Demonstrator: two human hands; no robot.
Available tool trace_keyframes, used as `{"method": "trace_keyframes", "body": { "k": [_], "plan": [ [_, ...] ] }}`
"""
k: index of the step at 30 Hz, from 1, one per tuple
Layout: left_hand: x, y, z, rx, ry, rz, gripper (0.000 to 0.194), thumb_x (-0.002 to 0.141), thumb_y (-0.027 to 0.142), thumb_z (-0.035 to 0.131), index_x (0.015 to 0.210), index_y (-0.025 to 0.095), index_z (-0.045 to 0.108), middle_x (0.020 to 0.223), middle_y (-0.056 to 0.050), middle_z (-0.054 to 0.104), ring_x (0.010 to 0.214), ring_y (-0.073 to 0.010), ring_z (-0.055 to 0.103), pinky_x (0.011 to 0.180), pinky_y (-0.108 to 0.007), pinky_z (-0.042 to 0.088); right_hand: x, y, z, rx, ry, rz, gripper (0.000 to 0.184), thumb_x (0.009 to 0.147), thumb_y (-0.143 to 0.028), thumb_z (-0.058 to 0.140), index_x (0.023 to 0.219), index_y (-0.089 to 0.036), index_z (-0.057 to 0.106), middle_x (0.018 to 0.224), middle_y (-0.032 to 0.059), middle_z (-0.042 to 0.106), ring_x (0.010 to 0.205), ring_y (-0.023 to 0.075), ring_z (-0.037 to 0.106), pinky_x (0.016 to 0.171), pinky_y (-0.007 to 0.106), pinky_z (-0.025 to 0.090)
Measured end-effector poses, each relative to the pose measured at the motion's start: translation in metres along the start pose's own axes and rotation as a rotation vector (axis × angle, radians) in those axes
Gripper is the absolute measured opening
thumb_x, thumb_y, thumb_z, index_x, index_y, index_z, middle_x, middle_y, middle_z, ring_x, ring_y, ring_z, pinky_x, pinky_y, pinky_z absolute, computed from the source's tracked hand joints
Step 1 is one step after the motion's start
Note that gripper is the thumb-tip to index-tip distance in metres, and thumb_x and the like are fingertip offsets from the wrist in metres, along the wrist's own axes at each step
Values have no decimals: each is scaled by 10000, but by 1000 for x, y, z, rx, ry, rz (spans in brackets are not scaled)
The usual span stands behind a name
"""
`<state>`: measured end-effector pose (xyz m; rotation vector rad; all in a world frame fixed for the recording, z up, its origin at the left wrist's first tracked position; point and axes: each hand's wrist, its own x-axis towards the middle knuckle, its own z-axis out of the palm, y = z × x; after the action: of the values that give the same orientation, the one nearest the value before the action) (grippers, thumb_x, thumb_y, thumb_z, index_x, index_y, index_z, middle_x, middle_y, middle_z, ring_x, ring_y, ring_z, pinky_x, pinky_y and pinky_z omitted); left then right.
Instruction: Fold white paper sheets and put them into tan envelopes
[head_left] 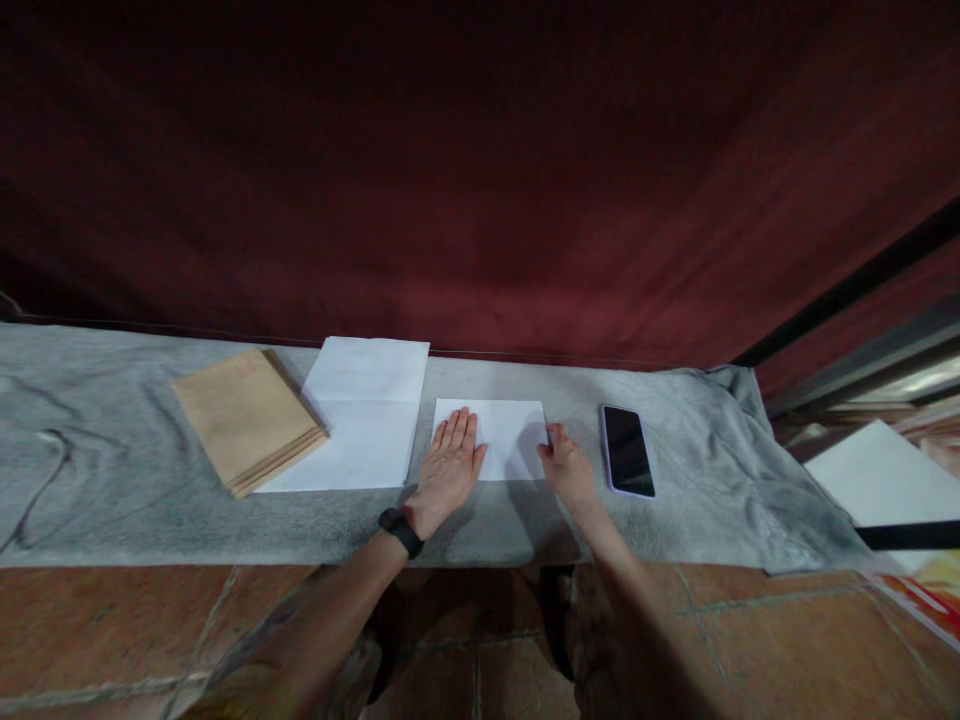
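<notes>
A white sheet of paper [514, 425], which looks folded in half, lies flat on the grey cloth in front of me. My left hand [454, 460] rests palm down on its left part, fingers stretched out. At the paper's right edge is my right hand [566, 462], its fingers curled and thumb at the edge, seemingly pinching it. Left of this paper lies a stack of larger white sheets [367, 420] with a crease across the top one. Brown envelopes [244, 415] are piled partly over the stack's left side.
A phone [628, 450] with a pale purple case lies right of my right hand. The grey cloth [705, 450] covers a narrow bench. Behind it hangs a dark red curtain [480, 200]. More white paper [885, 475] sits at the far right, beside a black bar. Below is a tiled floor [810, 640].
</notes>
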<state>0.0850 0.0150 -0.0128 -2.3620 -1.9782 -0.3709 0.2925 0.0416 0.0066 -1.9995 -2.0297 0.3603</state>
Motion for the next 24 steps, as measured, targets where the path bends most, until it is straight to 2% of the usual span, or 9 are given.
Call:
{"method": "trace_keyframes", "body": {
  "k": [5, 8, 12, 17, 20, 24],
  "plan": [
    [0, 2, 0, 13, -7, -10, 586, 1025, 372, 253, 1502, 41, 334, 1589, -174, 305, 1496, -264, 220, 1222, -448, 215, -2, -4, -7, -102, 65, 21, 334, 947, -220, 506, 1265, -127, 546, 1095, 141, 681, 969, 247, 668, 817, 321, 486],
    [0, 2, -1, 9, -5, -14, 585, 1022, 372, 272, 1500, 41, 340, 1588, -175, 307, 1495, -264, 226, 1225, -441, 212, 0, -9, -5, -103, 144, -31, 340, 961, -242, 492, 1265, -110, 565, 1075, 156, 672, 974, 261, 653, 848, 353, 490],
    [1, 7, -3, -11, 26, -9, 564, 1022, 349, 272, 1498, 56, 348, 1590, -156, 315, 1498, -253, 220, 1227, -443, 211, 2, -23, 8, 40, 180, -225, 385, 1002, -279, 423, 1319, -112, 563, 1209, 166, 659, 1136, 264, 597, 978, 396, 462],
    [0, 15, -3, -34, 3, 34, 538, 1005, 260, 263, 1484, 36, 363, 1587, -159, 324, 1498, -251, 218, 1225, -454, 211, -4, -44, 31, 90, 112, -486, 482, 1048, -326, 283, 1442, -119, 469, 1497, 122, 481, 1400, 226, 399, 1148, 415, 335],
    [0, 16, -1, -18, -24, 48, 542, 976, 190, 268, 1485, 26, 361, 1587, -169, 319, 1497, -266, 214, 1221, -473, 213, -9, -50, 42, 41, 71, -509, 511, 1057, -358, 255, 1490, -130, 402, 1531, 106, 436, 1442, 223, 339, 1181, 441, 280],
    [0, 13, 0, -10, -26, 46, 550, 967, 171, 259, 1492, 38, 352, 1585, -161, 327, 1497, -256, 217, 1220, -463, 214, -12, -48, 48, -36, 99, -479, 529, 1057, -390, 257, 1498, -128, 387, 1552, 107, 396, 1461, 237, 304, 1197, 458, 236]
  ]
}}
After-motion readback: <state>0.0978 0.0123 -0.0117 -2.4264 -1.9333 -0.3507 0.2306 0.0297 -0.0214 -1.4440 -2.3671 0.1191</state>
